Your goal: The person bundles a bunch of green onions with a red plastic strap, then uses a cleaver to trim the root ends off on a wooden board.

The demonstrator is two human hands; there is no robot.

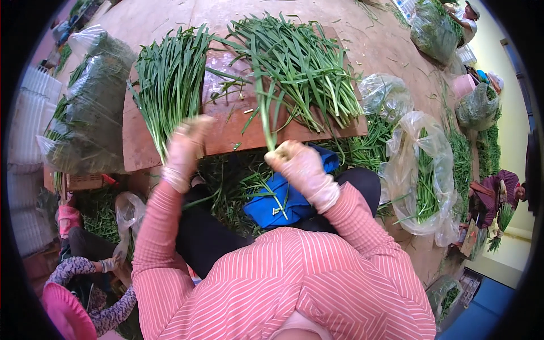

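Note:
Both my hands wear pale thin gloves. My right hand is closed round the pale stem ends of a few garlic chives, whose leaves point away over the board. My left hand, smeared by motion, is at the near end of the left bundle of garlic chives; whether its fingers grip any stems cannot be made out. A larger, looser pile of garlic chives lies on the right half of the brown board. Between the two heaps are wet spots and loose leaf scraps.
A blue cloth and fallen leaves lie between my legs. Clear plastic bags of greens stand left and right of the board. A person in a pink hat works at the lower left; another person sits at the right.

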